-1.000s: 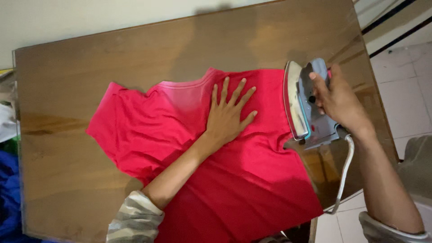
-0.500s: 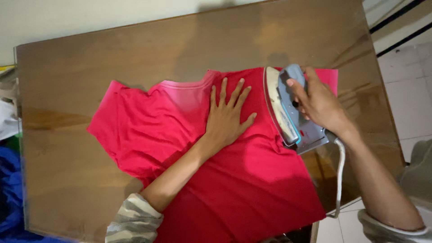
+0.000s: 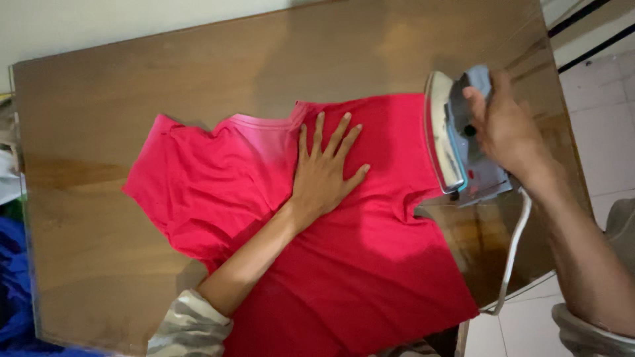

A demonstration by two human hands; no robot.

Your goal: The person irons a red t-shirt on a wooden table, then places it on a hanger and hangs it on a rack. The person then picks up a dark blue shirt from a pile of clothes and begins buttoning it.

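A red T-shirt [image 3: 344,264] lies spread on a brown wooden table [image 3: 198,73], its collar pointing to the far side. My left hand [image 3: 325,173] rests flat on the shirt's chest with fingers spread. My right hand [image 3: 506,132] grips the handle of a blue and silver clothes iron [image 3: 456,142]. The iron is tilted so its shiny soleplate faces left, over the shirt's right sleeve. A white cord [image 3: 512,251] hangs from the iron's back end past the table edge.
Blue fabric [image 3: 12,284] lies off the table's left edge. A pale wall runs along the far side. White floor tiles [image 3: 598,86] show to the right of the table.
The iron moved left over the shirt half a second ago, then came back right and tilted up on its side. My left hand has stayed flat on the shirt.
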